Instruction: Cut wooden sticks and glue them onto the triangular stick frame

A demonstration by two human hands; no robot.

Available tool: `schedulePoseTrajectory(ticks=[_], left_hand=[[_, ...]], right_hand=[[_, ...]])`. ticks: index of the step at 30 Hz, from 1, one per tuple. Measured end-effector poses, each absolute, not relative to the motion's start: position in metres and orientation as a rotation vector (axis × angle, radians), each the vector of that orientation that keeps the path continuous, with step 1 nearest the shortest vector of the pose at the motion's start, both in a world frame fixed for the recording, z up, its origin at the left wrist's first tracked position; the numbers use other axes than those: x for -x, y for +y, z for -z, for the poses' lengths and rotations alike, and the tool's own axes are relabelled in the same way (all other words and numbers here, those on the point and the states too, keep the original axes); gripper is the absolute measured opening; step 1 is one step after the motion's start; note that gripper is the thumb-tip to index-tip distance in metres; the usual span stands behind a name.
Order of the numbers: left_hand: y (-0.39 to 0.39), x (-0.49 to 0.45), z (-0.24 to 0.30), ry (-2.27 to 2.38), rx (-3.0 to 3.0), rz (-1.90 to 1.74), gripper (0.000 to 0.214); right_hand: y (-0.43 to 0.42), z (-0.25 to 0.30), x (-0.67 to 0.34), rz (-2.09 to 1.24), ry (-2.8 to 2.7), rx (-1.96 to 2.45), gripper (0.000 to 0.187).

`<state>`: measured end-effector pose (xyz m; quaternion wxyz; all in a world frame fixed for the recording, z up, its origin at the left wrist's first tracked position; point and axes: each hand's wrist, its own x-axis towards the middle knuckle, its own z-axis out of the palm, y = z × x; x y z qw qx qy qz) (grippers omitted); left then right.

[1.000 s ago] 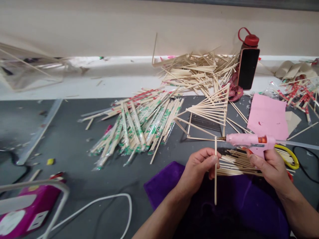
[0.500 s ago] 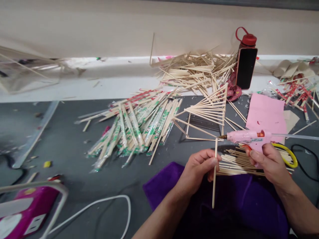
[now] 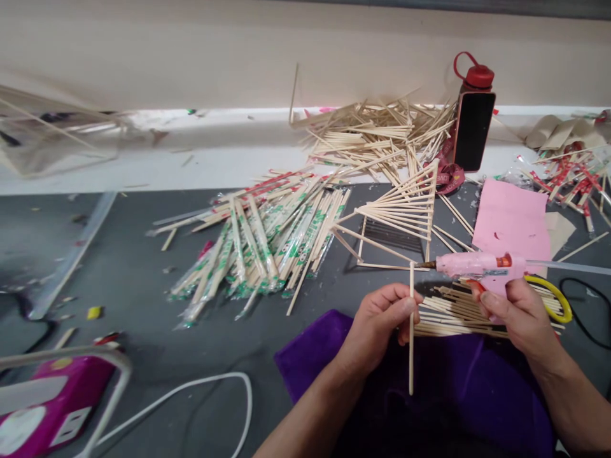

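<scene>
Between thumb and fingers, my left hand [image 3: 382, 321] pinches a wooden chopstick [image 3: 411, 362] held roughly upright. My right hand [image 3: 522, 315] is wrapped round the grip of a pink glue gun [image 3: 477, 263], a clear glue stick [image 3: 568, 267] sticking out of its back. The gun's nozzle points left, right by the chopstick's upper end; whether they touch I cannot tell. Just beyond stands a frame built of chopsticks [image 3: 401, 207], with a fan of sticks on its top. Loose chopsticks [image 3: 458, 312] lie in a row beneath both hands, partly hidden.
Wrapped chopsticks [image 3: 267, 248] are spread left of the frame, with a loose heap [image 3: 377, 137] behind. A phone [image 3: 474, 130] leans on a red-capped bottle [image 3: 478, 77]. Pink paper [image 3: 510, 213], yellow-handled scissors [image 3: 556, 302], a white cable [image 3: 191, 385] and a magenta device [image 3: 62, 394] lie around.
The glue gun's nozzle has shifted slightly right and down, from over the chopstick's tip to just beside it. The chopstick stands a little straighter. Both grips are unchanged.
</scene>
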<state>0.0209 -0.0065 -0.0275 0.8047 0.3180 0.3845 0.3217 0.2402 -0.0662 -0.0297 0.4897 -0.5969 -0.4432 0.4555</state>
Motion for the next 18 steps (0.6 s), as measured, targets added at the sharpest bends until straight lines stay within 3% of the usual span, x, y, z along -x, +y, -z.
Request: schedulePoseTrajectory(ticks=[18], left_hand=[[-0.0065,-0.0211,0.0298,0.838,-0.695,-0.679,0.030]], right_hand=[[-0.0711,0.0325,-0.2416,-0.871,-1.284,1.576,0.021]])
